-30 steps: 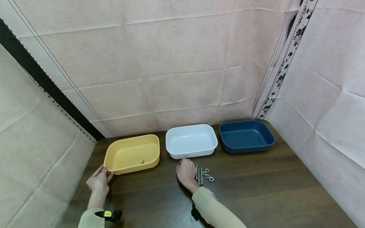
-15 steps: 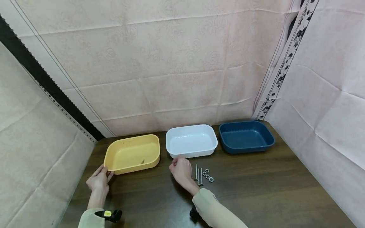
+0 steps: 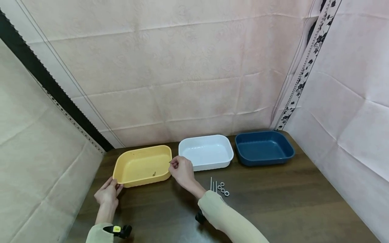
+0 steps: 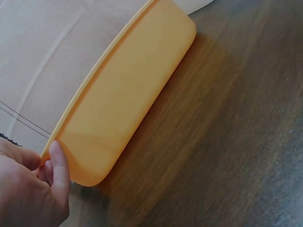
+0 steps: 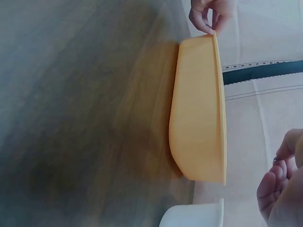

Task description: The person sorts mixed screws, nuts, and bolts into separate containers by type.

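Observation:
At the near left corner of the yellow tray point(image 3: 133, 167), my left hand point(image 3: 107, 195) pinches the rim between thumb and fingers; the left wrist view shows the thumb point(image 4: 57, 165) on the outer wall. My right hand point(image 3: 183, 171) is at the tray's right end, thumb and fingertips together on a small dark metal piece point(image 5: 276, 159), mostly hidden by the fingers. Its exact kind I cannot tell. Inside the yellow tray lie small dark slender pieces point(image 3: 154, 174), near its front right.
A white tray point(image 3: 212, 166) stands right of the yellow one, and a blue tray point(image 3: 267, 161) farther right. Long bolts point(image 3: 211, 183), partly behind the right sleeve, and several nuts point(image 3: 223, 190) lie on the brown table point(image 3: 273, 202). Fabric walls point(image 3: 194, 67) enclose the back and sides.
My right hand has moved left and up from the white tray's front edge to the yellow tray's right end, carrying the small metal piece. My left hand keeps its grip on the yellow tray.

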